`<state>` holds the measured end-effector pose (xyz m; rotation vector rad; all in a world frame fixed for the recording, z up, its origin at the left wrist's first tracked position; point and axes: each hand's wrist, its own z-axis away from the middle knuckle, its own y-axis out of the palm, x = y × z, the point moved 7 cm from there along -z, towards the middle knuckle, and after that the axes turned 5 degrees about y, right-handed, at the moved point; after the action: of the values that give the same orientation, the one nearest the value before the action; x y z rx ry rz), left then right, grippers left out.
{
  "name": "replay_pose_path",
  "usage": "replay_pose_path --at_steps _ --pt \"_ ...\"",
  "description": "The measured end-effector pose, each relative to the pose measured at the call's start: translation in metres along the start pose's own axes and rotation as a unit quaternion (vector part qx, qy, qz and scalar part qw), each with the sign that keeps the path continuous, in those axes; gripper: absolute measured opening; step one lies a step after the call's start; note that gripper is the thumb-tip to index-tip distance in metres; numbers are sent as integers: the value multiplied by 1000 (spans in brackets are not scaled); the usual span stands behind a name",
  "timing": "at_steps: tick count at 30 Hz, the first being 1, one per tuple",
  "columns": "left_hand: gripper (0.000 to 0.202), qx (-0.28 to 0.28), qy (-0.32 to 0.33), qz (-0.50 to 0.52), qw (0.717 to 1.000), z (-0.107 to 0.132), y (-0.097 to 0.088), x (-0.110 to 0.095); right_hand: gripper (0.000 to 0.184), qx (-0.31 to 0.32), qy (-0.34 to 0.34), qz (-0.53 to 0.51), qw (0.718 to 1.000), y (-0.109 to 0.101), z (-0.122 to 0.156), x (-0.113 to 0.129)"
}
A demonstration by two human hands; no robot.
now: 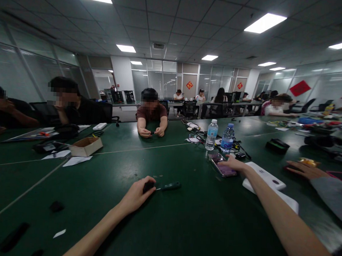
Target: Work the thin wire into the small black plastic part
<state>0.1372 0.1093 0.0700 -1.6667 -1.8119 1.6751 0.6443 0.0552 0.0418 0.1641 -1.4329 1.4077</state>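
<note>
Left hand (136, 195) curled closed around small black object (149, 187); green-handled screwdriver (170, 186) sits just beyond, its shaft meeting the object, above green table (182, 229). Right hand (234, 163) loosely spread, fingers at edge of phone (223, 166), beside white case (265, 176).

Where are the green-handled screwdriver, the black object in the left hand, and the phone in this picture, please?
Green-handled screwdriver (171, 186): head view, point on the green handle.
Black object (148, 187): head view, point on its exposed top.
Phone (225, 169): head view, point on the screen.
</note>
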Motion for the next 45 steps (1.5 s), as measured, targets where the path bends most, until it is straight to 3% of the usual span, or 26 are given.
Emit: replay_pose_path --at_steps 8,19,27,45 --pt "23 -4 0 -5 1000 1 1 0 103 59 -18 -47 997 -1 5 -3" --pt "24 -2 2 -2 1000 0 0 -1 113 85 -29 -57 994 2 6 -2" --pt "25 -1 1 3 1000 1 2 3 93 82 -36 -45 995 -5 6 -8" --pt "25 -2 3 -2 1000 0 3 5 90 100 -33 -44 993 -5 0 -14"
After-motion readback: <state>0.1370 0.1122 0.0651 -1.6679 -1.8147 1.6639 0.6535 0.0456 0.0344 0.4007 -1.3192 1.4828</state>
